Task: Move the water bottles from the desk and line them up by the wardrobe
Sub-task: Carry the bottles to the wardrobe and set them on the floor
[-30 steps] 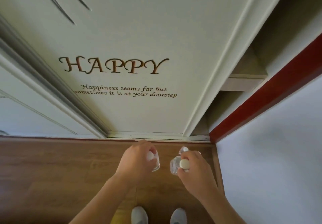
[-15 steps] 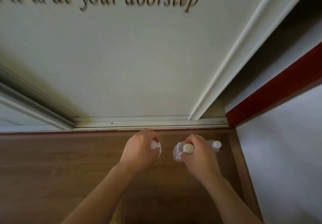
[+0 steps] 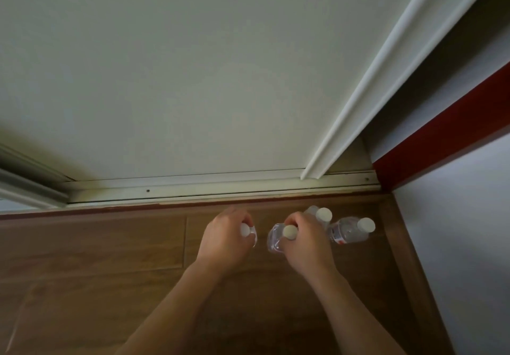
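Both hands low over the brown wood-plank floor [image 3: 91, 247], right by the white sliding wardrobe door [image 3: 193, 78]. The left hand [image 3: 226, 237] has fingers wrapped round the neck of a clear white-capped bottle [image 3: 245, 229], body mostly hidden. The right hand [image 3: 306, 240] is clamped on a second clear plastic bottle [image 3: 276, 237]. Both upright, caps up. Two more capped bottles [image 3: 350, 230] stand just beside, rightward, near the grey wall [image 3: 455, 230].

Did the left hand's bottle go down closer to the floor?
Cannot tell: the camera moved too. The left hand grips its bottle just before the wardrobe track, as earlier.
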A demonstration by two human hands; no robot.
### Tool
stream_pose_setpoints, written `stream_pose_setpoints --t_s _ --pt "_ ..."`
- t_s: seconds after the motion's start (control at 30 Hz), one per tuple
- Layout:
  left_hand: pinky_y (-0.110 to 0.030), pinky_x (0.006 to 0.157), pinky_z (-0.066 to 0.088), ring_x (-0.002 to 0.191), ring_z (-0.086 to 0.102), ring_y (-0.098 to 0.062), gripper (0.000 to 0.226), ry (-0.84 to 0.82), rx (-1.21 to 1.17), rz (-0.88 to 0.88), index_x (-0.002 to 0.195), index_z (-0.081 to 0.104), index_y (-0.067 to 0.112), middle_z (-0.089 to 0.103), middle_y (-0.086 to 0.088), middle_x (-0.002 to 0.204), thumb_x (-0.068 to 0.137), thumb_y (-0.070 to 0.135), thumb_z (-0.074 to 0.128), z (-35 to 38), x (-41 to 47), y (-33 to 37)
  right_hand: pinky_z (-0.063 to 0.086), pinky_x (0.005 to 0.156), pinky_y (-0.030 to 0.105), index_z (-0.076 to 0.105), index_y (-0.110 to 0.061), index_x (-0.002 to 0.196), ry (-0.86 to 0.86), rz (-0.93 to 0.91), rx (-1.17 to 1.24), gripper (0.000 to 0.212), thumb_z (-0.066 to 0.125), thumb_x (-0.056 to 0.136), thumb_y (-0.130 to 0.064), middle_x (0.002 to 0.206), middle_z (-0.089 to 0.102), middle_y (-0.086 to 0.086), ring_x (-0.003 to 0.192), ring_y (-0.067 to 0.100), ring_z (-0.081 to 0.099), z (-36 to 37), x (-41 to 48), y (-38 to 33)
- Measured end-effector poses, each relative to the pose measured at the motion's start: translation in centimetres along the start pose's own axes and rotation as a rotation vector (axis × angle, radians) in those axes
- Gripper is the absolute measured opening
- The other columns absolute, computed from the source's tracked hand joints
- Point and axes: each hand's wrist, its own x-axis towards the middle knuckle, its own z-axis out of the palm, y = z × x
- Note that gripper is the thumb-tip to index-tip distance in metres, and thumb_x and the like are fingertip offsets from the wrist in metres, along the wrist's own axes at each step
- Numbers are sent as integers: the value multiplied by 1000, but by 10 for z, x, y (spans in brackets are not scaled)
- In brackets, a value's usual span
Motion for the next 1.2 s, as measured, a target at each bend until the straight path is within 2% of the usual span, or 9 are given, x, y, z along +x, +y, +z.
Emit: stream_pose_setpoints --t_s 0.13,0.3,0.4,0.53,0.7,0.83,0.93,1.2 --pt "-17 63 41 79 56 -5 13 0 -6 22 86 65 25 60 14 87 76 20 70 11 5 -5 45 66 16 58 -27 98 3 13 6 22 72 84 -18 94 58 -12 81 3 55 11 7 6" --pt "-11 61 35 77 54 -4 13 -16 11 41 87 64 26 59 15 87 76 22 72 25 9 -10 46 69 17 58 -25 106 25 -10 4 26 72 85 -19 100 56 -11 86 4 54 11 15 7" --pt "-18 64 42 79 54 -6 15 -11 13 49 88 65 25 60 14 89 76 21 71 29 10 -9 41 69 16 58 -24 111 13 -45 -43 27 70 87 -22 105 57 -10 88 5 53 11 13 9" --pt "-25 70 49 83 55 -7 18 -24 32 29 93 64 27 59 14 92 77 26 71 28 9 -5 41 75 17 56 -23 120 12 -60 -73 33 68 89 -26 114 56 -7 95 6 52 11 10 10" --pt "-14 63 36 85 50 -3 15 3 30 9 93 64 28 57 16 92 79 31 70 24 8 -2 40 74 18 52 -24 130 4 -56 -80 44 66 90 -34 122 54 -6 99 7 52 4 6 10" --pt "-22 72 46 90 51 -6 15 12 49 27 95 64 29 58 16 95 81 34 68 20 5 1 45 74 19 52 -25 128 17 -49 -95 43 66 89 -37 120 55 -7 97 6 52 -2 4 7" --pt "-22 77 47 93 54 -6 14 29 46 53 99 66 28 59 14 98 86 33 66 13 1 7 49 75 21 53 -26 127 18 -48 -94 40 65 91 -38 119 55 -8 96 6 54 -12 0 3" --pt "-27 77 50 93 57 -9 16 56 -11 100 101 68 21 62 10 99 88 29 64 -39 -18 52 49 76 22 55 -24 127 5 -37 -69 39 62 92 -40 120 59 -7 99 9 58 -67 -28 -32"
